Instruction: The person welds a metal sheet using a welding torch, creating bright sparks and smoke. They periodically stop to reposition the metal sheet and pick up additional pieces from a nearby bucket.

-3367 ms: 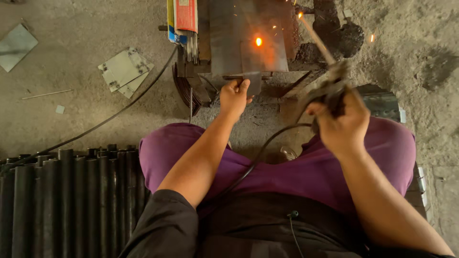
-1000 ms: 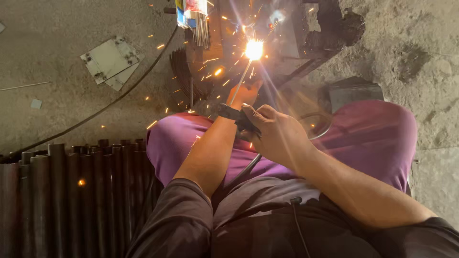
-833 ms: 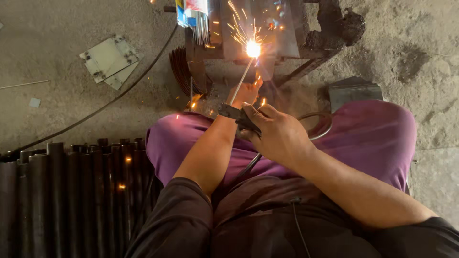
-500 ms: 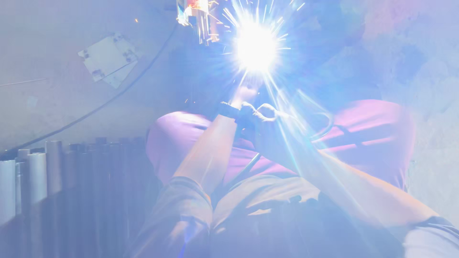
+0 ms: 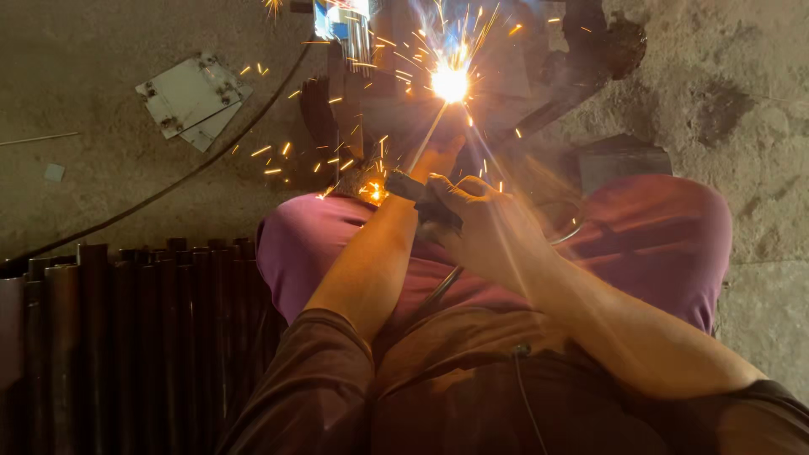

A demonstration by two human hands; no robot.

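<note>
Fingers of the right hand curl tight around the dark electrode holder, gripping it firmly. From that grip the thin welding rod runs toward one o'clock, its long axis slanting up to the bright arc on the dark metal workpiece, which lies at about twelve o'clock from the knuckles. The left hand sits nearer the arc, beside the rod, its fingers lost in glare so their pose cannot be told. Sparks scatter toward nine o'clock. Dark pipes lie stacked at eight o'clock; flat metal plates rest at ten o'clock. No containers show.
</note>
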